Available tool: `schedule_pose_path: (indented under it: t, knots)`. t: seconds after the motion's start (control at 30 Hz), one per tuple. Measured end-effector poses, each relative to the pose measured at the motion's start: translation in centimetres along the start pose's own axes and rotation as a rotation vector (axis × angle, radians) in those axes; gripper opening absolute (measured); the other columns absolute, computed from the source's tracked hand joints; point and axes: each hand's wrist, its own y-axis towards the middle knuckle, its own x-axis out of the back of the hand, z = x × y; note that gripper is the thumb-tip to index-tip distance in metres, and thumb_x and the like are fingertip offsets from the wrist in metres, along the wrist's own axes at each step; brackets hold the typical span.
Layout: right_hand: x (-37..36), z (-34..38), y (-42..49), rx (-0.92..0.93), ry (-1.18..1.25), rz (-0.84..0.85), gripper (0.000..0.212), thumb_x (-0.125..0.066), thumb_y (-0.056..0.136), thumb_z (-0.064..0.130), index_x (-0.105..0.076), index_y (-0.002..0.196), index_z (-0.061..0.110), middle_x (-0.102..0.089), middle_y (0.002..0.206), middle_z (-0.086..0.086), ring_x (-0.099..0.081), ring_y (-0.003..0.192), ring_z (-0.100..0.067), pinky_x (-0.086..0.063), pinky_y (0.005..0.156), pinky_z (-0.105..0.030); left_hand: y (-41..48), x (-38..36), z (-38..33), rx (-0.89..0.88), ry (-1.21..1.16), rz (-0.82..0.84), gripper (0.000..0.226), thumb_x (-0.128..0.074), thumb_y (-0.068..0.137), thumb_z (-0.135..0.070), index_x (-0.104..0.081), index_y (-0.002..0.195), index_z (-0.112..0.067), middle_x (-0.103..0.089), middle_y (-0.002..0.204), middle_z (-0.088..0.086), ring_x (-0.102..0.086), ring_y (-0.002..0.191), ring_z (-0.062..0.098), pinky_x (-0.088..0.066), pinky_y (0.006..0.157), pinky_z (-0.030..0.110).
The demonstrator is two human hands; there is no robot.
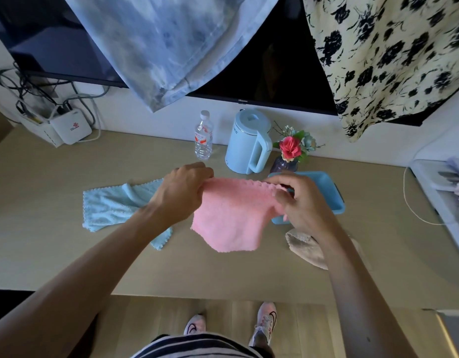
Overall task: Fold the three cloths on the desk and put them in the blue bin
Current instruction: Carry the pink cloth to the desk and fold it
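A pink cloth (232, 218) hangs above the desk, held by its top edge. My left hand (183, 192) pinches its left corner and my right hand (298, 200) pinches its right corner. A light blue cloth (109, 208) lies spread and rumpled on the desk to the left, partly under my left forearm. A beige cloth (304, 248) lies crumpled at the right, half hidden by my right forearm. The blue bin (326, 192) sits behind my right hand, its inside mostly covered by the hand and the pink cloth.
Along the desk's back edge stand a water bottle (203, 136), a pale blue kettle (249, 143) and a vase with a red flower (290, 151). A white router (69, 126) sits far left. A white cable (414, 202) and grey tray (445, 192) are at right.
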Motion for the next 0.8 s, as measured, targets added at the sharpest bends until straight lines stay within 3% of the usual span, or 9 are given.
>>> schedule_pose_path:
  t: [0.07, 0.13, 0.27, 0.37, 0.47, 0.57, 0.7, 0.8]
  knots:
    - [-0.1, -0.6, 0.2, 0.018, -0.053, -0.036, 0.03, -0.057, 0.094, 0.001, -0.073, 0.113, 0.018, -0.065, 0.109, 0.015, -0.06, 0.092, 0.005, -0.042, 0.082, -0.006, 0.0, -0.2, 0.6, 0.033, 0.014, -0.003, 0.029, -0.037, 0.076, -0.007, -0.062, 0.089, -0.014, -0.054, 0.082, -0.001, -0.06, 0.074, 0.038, -0.05, 0.059, 0.041]
    - [-0.3, -1.3, 0.4, 0.033, -0.107, -0.07, 0.026, -0.058, 0.094, 0.0, -0.073, 0.111, 0.013, -0.066, 0.105, 0.011, -0.059, 0.097, -0.005, -0.036, 0.08, 0.001, 0.0, -0.4, 1.3, 0.065, 0.033, 0.003, 0.031, -0.039, 0.079, -0.007, -0.065, 0.096, -0.013, -0.061, 0.09, 0.004, -0.062, 0.078, 0.039, -0.053, 0.063, 0.046]
    - [-1.9, -3.4, 1.4, 0.093, -0.222, -0.128, 0.014, -0.058, 0.094, 0.0, -0.07, 0.099, 0.004, -0.059, 0.095, 0.002, -0.058, 0.084, -0.018, -0.034, 0.071, -0.018, 0.2, -1.4, 3.0, 0.106, 0.047, -0.009, 0.032, -0.047, 0.082, 0.004, -0.067, 0.101, -0.011, -0.064, 0.096, 0.008, -0.064, 0.081, 0.04, -0.053, 0.065, 0.044]
    - [-3.8, -5.4, 2.5, 0.076, -0.295, -0.185, 0.009, -0.057, 0.094, 0.002, -0.066, 0.096, 0.002, -0.062, 0.096, -0.009, -0.061, 0.084, -0.027, -0.031, 0.07, -0.022, 0.6, -2.5, 4.5, 0.136, 0.057, 0.006, 0.031, -0.049, 0.086, 0.004, -0.069, 0.105, -0.009, -0.067, 0.098, 0.01, -0.066, 0.084, 0.04, -0.052, 0.068, 0.043]
    - [-4.7, -6.7, 3.7, 0.054, -0.334, -0.196, 0.013, -0.052, 0.094, 0.0, -0.062, 0.099, 0.005, -0.064, 0.099, -0.011, -0.062, 0.088, -0.029, -0.042, 0.072, -0.032, 1.5, -3.1, 6.0, 0.16, 0.034, 0.011, 0.032, -0.047, 0.086, 0.005, -0.069, 0.103, -0.009, -0.067, 0.097, 0.01, -0.067, 0.085, 0.04, -0.055, 0.07, 0.046]
    - [-4.2, -6.5, 4.7, 0.061, -0.282, -0.273, 0.022, -0.046, 0.091, -0.006, -0.062, 0.097, 0.009, -0.066, 0.093, -0.007, -0.062, 0.086, -0.028, -0.04, 0.07, -0.03, 2.3, -2.6, 6.9, 0.111, -0.02, -0.055, 0.032, -0.046, 0.084, 0.007, -0.068, 0.1, -0.009, -0.067, 0.093, 0.011, -0.066, 0.081, 0.038, -0.055, 0.069, 0.047]
    - [-2.0, -4.8, 4.0, 0.145, -0.136, -0.413, 0.025, -0.043, 0.092, -0.004, -0.065, 0.1, 0.006, -0.067, 0.094, -0.004, -0.063, 0.087, -0.024, -0.044, 0.075, -0.03, 2.0, -0.1, 6.2, -0.023, -0.105, -0.186, 0.03, -0.05, 0.082, 0.012, -0.068, 0.099, -0.004, -0.068, 0.091, 0.01, -0.064, 0.08, 0.027, -0.052, 0.072, 0.036]
    - [-1.2, -4.7, 1.1, 0.22, -0.081, -0.37, 0.019, -0.052, 0.097, -0.002, -0.068, 0.104, 0.005, -0.069, 0.097, -0.006, -0.064, 0.09, -0.02, -0.049, 0.081, -0.027, -0.4, 0.5, 5.8, -0.089, -0.143, -0.163, 0.026, -0.055, 0.084, 0.015, -0.069, 0.098, -0.002, -0.068, 0.091, 0.007, -0.06, 0.081, 0.016, -0.046, 0.076, 0.019]
